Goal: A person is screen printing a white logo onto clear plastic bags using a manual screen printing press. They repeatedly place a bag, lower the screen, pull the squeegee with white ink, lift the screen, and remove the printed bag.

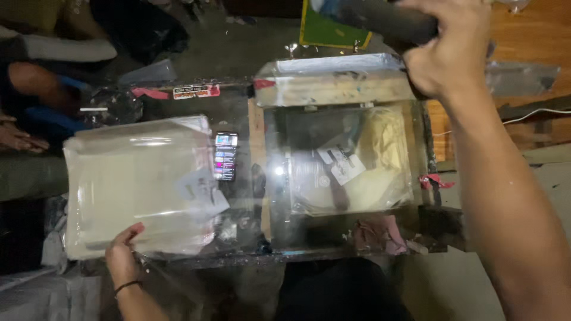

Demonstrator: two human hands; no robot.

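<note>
A dark cylindrical handle [386, 21] is clenched in the right hand [446, 50], the fingers wrapped fully around it so that the grip is closed tight; the handle runs off to the left of the fist and its far end is cut off by the upper edge of the view. Just below this grip a wooden bar [336, 89] wrapped in clear film is seen, and below that a glossy clear sheet [345, 160] lies flat over a yellowish item with small white labels. The right forearm is stretched up from the lower right, the wrist bent slightly inward.

A stack of clear plastic bags [134, 184] is touched at its near edge by the left hand [122, 252]; the fingers are curled lightly onto the film, but whether the grip is closed on a bag cannot be told. A dark band is worn on that wrist. To the right of this grip, a lit phone [225, 156] lies on the dark surface [178, 104].
</note>
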